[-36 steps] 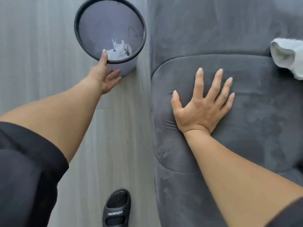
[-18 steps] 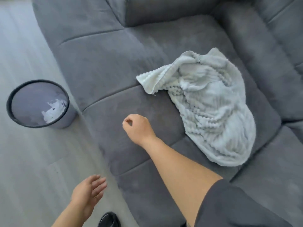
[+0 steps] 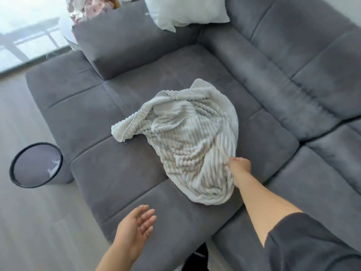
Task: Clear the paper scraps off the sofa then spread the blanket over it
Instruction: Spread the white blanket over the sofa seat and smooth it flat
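A crumpled white ribbed blanket (image 3: 187, 137) lies in a heap on the seat of the grey sofa (image 3: 121, 169). My right hand (image 3: 238, 166) grips the blanket's right edge, fingers curled into the fabric. Over the sofa's front edge my left hand (image 3: 136, 227) hovers with fingers relaxed, palm turned inward, holding nothing. A round dark-rimmed bin (image 3: 37, 165) stands on the floor left of the sofa, with white paper scraps (image 3: 52, 169) inside it. No scraps show on the sofa cushions.
A white pillow (image 3: 185, 10) leans at the back corner of the sofa. Patterned fabric (image 3: 88, 8) is piled behind the left backrest. Light wood floor (image 3: 29, 222) runs along the left, and a window lies beyond it.
My right hand reached right from the bare seat cushion and took hold of the blanket. My left hand came from the bin to the sofa's front edge. The view lifted toward the sofa.
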Available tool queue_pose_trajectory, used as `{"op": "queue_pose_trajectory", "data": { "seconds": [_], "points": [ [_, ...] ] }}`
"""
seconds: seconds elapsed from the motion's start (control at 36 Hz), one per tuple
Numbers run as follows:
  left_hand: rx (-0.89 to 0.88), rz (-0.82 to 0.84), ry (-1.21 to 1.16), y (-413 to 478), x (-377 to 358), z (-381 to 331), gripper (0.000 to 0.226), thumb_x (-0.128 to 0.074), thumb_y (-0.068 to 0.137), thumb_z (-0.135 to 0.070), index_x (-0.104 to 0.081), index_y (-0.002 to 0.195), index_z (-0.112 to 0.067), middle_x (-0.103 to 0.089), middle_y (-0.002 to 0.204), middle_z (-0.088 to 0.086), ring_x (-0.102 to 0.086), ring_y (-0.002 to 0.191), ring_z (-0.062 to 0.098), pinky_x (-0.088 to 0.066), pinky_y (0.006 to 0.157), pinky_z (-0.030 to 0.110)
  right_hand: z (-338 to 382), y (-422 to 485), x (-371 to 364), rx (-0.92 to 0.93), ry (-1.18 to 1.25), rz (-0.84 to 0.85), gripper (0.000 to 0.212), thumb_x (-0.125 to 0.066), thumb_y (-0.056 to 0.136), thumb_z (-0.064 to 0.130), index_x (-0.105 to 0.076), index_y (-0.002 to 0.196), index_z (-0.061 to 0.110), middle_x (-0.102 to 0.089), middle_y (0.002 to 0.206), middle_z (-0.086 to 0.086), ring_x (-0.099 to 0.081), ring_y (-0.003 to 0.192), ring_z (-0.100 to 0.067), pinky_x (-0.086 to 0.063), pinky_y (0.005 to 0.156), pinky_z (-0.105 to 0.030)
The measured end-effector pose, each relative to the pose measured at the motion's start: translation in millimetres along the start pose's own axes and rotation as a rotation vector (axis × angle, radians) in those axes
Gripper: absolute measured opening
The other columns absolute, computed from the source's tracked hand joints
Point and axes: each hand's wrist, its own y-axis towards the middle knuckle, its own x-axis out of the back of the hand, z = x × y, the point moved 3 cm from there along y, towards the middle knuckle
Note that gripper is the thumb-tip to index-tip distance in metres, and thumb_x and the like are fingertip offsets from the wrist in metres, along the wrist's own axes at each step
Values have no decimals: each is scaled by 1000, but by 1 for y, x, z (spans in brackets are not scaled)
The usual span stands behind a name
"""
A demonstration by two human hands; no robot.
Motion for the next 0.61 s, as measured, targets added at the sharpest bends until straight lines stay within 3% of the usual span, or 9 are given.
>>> {"op": "queue_pose_trajectory", "data": {
  "seconds": [0.08, 0.14, 0.19, 0.28, 0.36, 0.42, 0.5, 0.56, 0.61],
  "points": [
    [5, 46, 47, -25, -49, 12, 24, -60, 98, -28, -69, 114, -12, -75, 105, 11, -71, 86, 25, -49, 63, 33, 19, -41, -3, -134, 389, 236, 25, -58, 78, 0, -66, 102, 0, -61, 79, -14, -56, 66, -25, -45, 64, -34],
    [22, 117, 68, -44, -77, 11, 30, -65, 95, -34, -69, 119, -16, -73, 116, 12, -70, 98, 29, -55, 72, 39, 33, -84, -2, -177, 533, 464, 44, -49, 72, -4, -62, 114, -6, -55, 80, -13, -52, 68, -27, -43, 65, -35],
    [48, 233, 101, -79, -110, 2, 40, -67, 89, -49, -74, 116, -20, -73, 117, 9, -67, 105, 30, -55, 81, 45, 52, -137, 22, -96, 499, 708, 69, -45, 65, -4, -52, 134, -6, -58, 93, -11, -56, 74, -31, -44, 66, -33],
    [-1, 418, 30, -139, -147, -17, 54, -59, 89, -58, -76, 117, -14, -75, 116, 13, -72, 100, 35, -55, 81, 48, 66, -218, 57, 98, 338, 1018, 71, -45, 67, -4, -61, 134, 16, -70, 118, -17, -69, 101, -29, -53, 75, -38],
    [-104, 477, -208, -192, -162, -41, 58, -68, 82, -47, -70, 128, -12, -68, 131, 19, -66, 118, 39, -51, 99, 55, 76, -272, 96, 130, 284, 1098, 67, -50, 66, 2, -66, 127, 25, -71, 116, -13, -66, 104, -25, -48, 81, -40],
    [-169, 509, -346, -224, -161, -58, 53, -71, 82, -44, -71, 128, -18, -70, 128, 12, -67, 117, 35, -48, 103, 54, 89, -297, 129, 159, 232, 1072, 65, -51, 66, 3, -67, 127, 22, -71, 114, -12, -65, 104, -26, -48, 80, -35],
    [-218, 562, -407, -269, -152, -77, 35, -71, 85, -46, -78, 109, -23, -74, 107, 5, -72, 92, 29, -55, 84, 47, 102, -326, 178, 210, 207, 1071, 56, -53, 72, 3, -67, 125, 11, -71, 115, -15, -67, 102, -23, -50, 73, -27],
    [-225, 582, -366, -291, -140, -89, 32, -68, 88, -42, -79, 106, -18, -76, 106, 8, -74, 89, 31, -56, 79, 48, 108, -343, 204, 253, 189, 1059, 47, -54, 81, 11, -68, 127, 9, -69, 123, -17, -65, 111, -25, -49, 83, -30],
    [-251, 619, -282, -315, -131, -103, 24, -65, 86, -22, -80, 102, -12, -77, 102, 12, -75, 85, 32, -58, 73, 48, 112, -356, 224, 268, 190, 1020, 48, -52, 89, 22, -62, 134, 11, -64, 133, -14, -61, 121, -28, -47, 93, -36]
  ]
}}
